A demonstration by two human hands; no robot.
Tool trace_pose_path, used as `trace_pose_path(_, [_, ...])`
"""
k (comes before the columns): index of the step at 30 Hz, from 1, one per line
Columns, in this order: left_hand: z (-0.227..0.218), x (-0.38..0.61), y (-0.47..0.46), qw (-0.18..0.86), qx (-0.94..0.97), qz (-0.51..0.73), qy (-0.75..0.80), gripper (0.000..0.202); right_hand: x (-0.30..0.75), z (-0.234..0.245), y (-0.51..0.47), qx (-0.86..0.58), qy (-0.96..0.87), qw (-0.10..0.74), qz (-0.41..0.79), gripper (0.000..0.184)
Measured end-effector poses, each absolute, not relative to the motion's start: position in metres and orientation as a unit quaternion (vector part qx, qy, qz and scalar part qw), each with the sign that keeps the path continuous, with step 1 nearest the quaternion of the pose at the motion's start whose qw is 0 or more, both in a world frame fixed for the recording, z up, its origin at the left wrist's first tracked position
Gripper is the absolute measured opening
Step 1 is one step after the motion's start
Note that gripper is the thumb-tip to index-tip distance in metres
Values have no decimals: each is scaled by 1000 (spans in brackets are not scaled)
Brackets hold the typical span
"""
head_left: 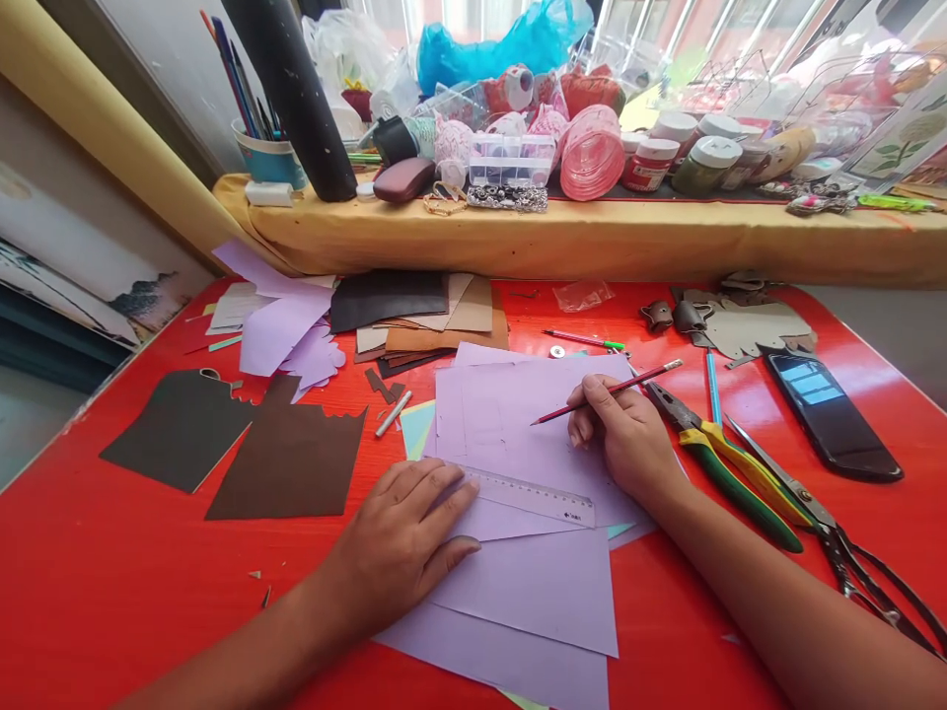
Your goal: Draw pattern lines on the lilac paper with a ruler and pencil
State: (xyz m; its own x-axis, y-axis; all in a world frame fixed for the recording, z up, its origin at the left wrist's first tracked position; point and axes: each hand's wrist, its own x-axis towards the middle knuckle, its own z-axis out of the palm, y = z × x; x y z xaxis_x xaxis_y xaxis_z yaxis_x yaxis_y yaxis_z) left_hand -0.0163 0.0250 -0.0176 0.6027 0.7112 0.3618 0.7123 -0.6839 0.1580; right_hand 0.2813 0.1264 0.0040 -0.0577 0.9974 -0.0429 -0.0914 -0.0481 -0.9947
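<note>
My left hand (421,532) lies flat, fingers stretched, over the left end of a clear plastic ruler (537,498). Beneath the ruler are several overlapping sheets of lilac paper (529,592). Faint pencil lines form a rectangular outline on the upper sheet, above the ruler. Pinched in my right hand (621,429) is a dark red pencil (556,414). Its tip points left, at or just above the paper near the drawn outline; contact is hard to tell. The ruler slants slightly down to the right, and its left end is covered by my fingers.
Right of the paper lie pliers (729,478), scissors (821,513) and a phone (833,414). Dark leather pieces (292,459) lie at left, stacked leather (444,335) and lilac scraps (277,330) behind. Jars (649,166) and bags crowd the ledge (518,232).
</note>
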Motion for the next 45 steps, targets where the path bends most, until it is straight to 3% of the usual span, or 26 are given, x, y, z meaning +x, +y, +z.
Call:
trace_pose_path(10, [-22,-16,27,10,-891,-161,-425,68,280,7,126,-479,-488,488,543,51])
trace_pose_path(18, [-21,-15,29,14,-892,-154,-426,72,281,5,126,-480,-486,489,543,51])
trace_pose_path(35, [-16,-20,28,-35,-920,-153,-358,68,283,2,127,-473,-480,493,550,53])
trace_pose_path(41, [-10,-11,48,-70,-916,-167,-359,37,283,2,126,-471,-477,496,552,53])
trace_pose_path(45, [-7,-5,52,-51,-901,-199,-383,38,282,3,127,-466,-482,496,553,54])
